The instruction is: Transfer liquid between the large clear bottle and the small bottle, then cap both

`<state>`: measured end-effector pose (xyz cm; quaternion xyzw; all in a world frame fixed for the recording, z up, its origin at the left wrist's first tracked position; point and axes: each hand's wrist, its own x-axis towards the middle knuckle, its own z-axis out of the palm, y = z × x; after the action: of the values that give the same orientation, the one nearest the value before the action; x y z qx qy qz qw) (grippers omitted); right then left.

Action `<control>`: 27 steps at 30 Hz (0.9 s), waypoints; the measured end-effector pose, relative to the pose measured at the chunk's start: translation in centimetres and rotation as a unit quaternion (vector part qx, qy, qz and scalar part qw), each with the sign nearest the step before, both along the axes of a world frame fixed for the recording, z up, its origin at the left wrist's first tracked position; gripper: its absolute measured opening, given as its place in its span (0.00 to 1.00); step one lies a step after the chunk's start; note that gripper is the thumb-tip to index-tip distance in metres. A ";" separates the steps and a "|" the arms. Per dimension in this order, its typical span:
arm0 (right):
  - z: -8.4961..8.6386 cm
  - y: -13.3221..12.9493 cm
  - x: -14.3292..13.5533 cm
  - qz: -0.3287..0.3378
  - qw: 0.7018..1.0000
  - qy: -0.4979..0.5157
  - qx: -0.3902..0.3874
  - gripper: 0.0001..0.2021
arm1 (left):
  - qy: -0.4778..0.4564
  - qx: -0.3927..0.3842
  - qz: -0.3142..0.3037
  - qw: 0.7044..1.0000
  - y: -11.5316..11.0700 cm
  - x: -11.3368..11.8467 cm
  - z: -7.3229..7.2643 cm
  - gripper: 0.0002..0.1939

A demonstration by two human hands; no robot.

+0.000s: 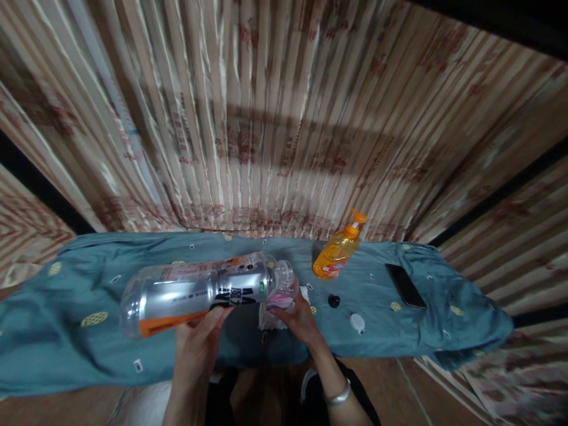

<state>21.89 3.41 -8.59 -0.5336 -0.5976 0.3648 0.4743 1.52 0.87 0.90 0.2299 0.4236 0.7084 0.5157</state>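
My left hand [200, 337] is closed around the underside of a big clear plastic bottle [177, 291] with a silver and orange label. The bottle lies almost level, its neck end to the right. In my right hand [302, 320] is a small clear bottle [284, 283] with some pink on it, gripped between thumb and fingers. The two bottles meet or overlap at the big one's neck; whether their mouths touch I cannot tell. Below the small bottle, a white tissue [270, 320] rests on the cloth, partly hidden by my right hand.
An orange pump bottle [335, 253] stands behind and right of my hands. On the teal patterned cloth [97, 278] are a black cap [334, 301], a white round cap [357, 322] and a dark phone [405, 286]. A pleated curtain [266, 118] hangs behind the table.
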 end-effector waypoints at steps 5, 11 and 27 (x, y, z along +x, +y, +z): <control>-0.6 0.3 0.0 -0.009 1.000 -0.016 0.007 0.32 | -0.001 -0.026 -0.012 1.000 0.0 -0.1 0.0 0.16; -0.2 0.3 0.1 -0.012 0.999 -0.031 0.002 0.29 | -0.005 0.002 0.003 1.000 0.0 -0.1 0.2 0.20; 0.1 0.2 -0.1 -0.018 0.999 -0.037 -0.004 0.32 | -0.010 0.001 0.028 1.000 -0.1 0.0 0.6 0.22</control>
<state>21.82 3.58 -8.46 -0.5593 -0.6035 0.3391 0.4561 1.50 0.79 1.48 0.2114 0.4242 0.7253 0.4993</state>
